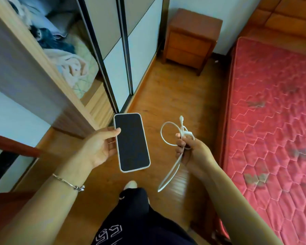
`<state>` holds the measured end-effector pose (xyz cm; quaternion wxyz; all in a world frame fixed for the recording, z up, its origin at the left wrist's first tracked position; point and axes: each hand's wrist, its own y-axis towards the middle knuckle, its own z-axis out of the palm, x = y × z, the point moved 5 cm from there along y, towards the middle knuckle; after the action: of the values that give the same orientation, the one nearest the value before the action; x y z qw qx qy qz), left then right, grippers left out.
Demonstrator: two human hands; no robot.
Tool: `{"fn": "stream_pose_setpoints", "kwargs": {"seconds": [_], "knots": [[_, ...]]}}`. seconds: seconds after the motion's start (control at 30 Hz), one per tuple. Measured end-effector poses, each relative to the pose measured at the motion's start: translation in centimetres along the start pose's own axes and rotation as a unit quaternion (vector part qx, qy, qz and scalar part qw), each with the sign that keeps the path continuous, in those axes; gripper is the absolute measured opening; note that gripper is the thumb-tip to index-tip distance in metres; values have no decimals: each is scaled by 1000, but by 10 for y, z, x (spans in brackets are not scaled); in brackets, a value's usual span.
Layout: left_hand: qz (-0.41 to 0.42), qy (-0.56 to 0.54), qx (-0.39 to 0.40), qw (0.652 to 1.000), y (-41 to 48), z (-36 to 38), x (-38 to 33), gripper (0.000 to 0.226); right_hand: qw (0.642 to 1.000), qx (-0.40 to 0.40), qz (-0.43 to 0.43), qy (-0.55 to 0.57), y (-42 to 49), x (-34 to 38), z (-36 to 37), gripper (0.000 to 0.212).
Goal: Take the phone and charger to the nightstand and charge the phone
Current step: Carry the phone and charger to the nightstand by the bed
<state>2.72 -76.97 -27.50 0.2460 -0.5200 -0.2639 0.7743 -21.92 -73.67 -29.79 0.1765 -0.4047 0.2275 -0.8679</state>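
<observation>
My left hand (97, 145) grips a phone (132, 142) by its left edge, dark screen up, in a pale case. A bundled white charger cable (171, 138) is held in my right hand (193, 152); one loop sticks out to the left, a plug end points up, and a long loop hangs down. The wooden nightstand (191, 39) with two drawers stands ahead against the far wall, beside the bed's head end. Its top looks bare. No plug brick is visible in my fist.
A bed with a red quilted mattress (276, 121) fills the right side. On the left a wardrobe (48, 55) with sliding doors stands partly open, clothes piled inside. A strip of wooden floor (175, 96) runs between them toward the nightstand. My leg in dark trousers is below.
</observation>
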Motion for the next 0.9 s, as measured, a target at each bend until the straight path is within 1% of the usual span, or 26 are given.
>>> {"fn": "stream_pose_setpoints", "kwargs": {"seconds": [0.13,0.27,0.43,0.53,0.63,0.73,0.9], "knots": [[-15,26,38,999,38,29,-27,21,1000,-12,-18,13,26,24,-10,32],[-28,35,56,997,86,59,-54,23,998,-43,-33,7,63,54,-14,33],[-18,54,84,995,154,97,-111,30,996,-71,-62,1,117,115,-6,26],[-4,49,98,994,191,118,-149,23,994,-79,-75,9,150,156,4,28],[11,57,112,992,222,145,-181,18,993,-66,-99,9,176,194,13,28],[14,68,118,991,249,170,-203,22,991,-69,-111,15,195,226,14,28],[2,92,140,986,287,214,-228,24,985,-94,-137,42,222,269,-1,28]]}}
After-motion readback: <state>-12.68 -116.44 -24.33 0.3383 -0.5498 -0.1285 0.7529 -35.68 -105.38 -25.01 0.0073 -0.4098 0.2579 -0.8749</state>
